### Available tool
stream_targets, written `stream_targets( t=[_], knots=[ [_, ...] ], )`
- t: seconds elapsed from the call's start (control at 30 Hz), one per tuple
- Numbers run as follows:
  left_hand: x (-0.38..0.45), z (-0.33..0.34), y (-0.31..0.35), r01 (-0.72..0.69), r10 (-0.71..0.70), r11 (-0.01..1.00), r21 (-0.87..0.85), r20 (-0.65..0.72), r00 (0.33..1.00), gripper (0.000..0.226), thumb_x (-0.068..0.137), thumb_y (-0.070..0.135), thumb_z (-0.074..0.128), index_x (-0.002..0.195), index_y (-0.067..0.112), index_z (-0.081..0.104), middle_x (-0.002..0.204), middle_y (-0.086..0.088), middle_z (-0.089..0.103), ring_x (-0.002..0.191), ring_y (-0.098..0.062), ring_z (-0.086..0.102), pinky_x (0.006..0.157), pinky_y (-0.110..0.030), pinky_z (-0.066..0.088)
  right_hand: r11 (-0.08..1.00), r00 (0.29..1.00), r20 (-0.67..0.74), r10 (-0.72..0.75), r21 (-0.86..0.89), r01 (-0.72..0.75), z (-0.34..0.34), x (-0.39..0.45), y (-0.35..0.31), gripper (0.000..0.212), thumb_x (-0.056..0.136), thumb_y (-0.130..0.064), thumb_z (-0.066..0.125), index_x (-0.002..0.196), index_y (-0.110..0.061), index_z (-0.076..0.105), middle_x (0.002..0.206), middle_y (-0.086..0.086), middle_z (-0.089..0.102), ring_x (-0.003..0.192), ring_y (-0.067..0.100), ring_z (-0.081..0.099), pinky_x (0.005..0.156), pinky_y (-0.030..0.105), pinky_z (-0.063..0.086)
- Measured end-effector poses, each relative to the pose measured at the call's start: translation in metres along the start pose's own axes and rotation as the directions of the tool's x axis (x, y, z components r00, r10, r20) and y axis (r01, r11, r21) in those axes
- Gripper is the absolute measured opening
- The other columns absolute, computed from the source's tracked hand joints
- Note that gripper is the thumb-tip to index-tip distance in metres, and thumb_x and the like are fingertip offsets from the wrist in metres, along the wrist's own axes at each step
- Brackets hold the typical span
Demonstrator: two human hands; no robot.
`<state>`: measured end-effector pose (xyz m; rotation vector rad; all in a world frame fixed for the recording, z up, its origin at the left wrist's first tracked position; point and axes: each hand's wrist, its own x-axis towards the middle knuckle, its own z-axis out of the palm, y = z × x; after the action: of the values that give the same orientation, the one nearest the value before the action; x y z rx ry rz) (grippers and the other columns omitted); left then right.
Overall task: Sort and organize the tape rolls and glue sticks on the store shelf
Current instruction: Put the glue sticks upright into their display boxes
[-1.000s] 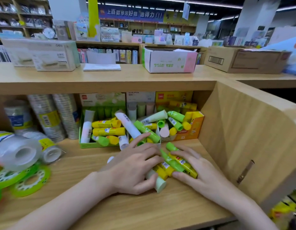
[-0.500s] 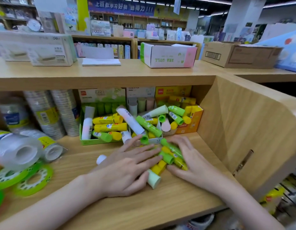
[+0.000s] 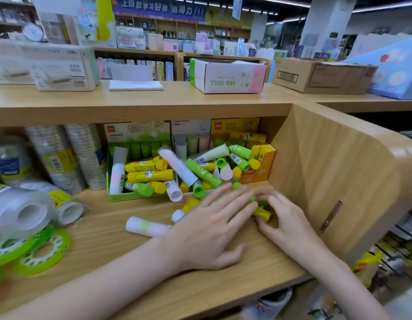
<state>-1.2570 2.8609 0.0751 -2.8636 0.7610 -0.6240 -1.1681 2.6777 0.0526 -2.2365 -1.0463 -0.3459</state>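
- While your left hand point(image 3: 208, 229) lies flat on loose glue sticks point(image 3: 191, 203), your right grip point(image 3: 284, 221) pinches a yellow stick point(image 3: 261, 213).
- Tape rolls point(image 3: 22, 211) lie well left of both hands on the shelf point(image 3: 112, 245).

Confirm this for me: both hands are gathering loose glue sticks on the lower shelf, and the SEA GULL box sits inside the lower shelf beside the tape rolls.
Not quite. The SEA GULL box sits on the top shelf, as the head view shows. The rest holds: the left hand and right hand gather loose glue sticks.
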Motion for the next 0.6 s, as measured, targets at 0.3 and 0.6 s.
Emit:
stream_targets(
  t=[0.3, 0.6],
  knots=[
    [0.023, 0.009, -0.013, -0.017, 0.004, 0.998, 0.061, 0.21, 0.978, 0.073, 0.086, 0.047, 0.033, 0.139, -0.001, 0.037, 0.14, -0.023, 0.042, 0.131, -0.03, 0.041, 0.114, -0.035, 0.006, 0.98, 0.99, -0.138, 0.02, -0.192, -0.047, -0.005, 0.005, 0.0, 0.026, 0.076, 0.0, 0.067, 0.098, -0.011, 0.06, 0.091, -0.003, 0.062, 0.097, 0.013, 0.046, 0.082, 0.016, 0.037],
    [0.026, 0.008, -0.026, 0.134, -0.075, 0.964, -0.231, 0.248, 0.966, 0.07, 0.094, 0.055, 0.034, 0.15, 0.02, 0.013, 0.157, 0.002, 0.008, 0.143, -0.014, 0.011, 0.112, -0.025, 0.014, 0.955, 0.963, -0.266, -0.042, -0.295, -0.039, -0.014, 0.022, -0.001, 0.032, 0.075, -0.005, 0.073, 0.105, -0.005, 0.061, 0.101, 0.006, 0.062, 0.095, 0.017, 0.047, 0.085, 0.021, 0.036]
  ],
)
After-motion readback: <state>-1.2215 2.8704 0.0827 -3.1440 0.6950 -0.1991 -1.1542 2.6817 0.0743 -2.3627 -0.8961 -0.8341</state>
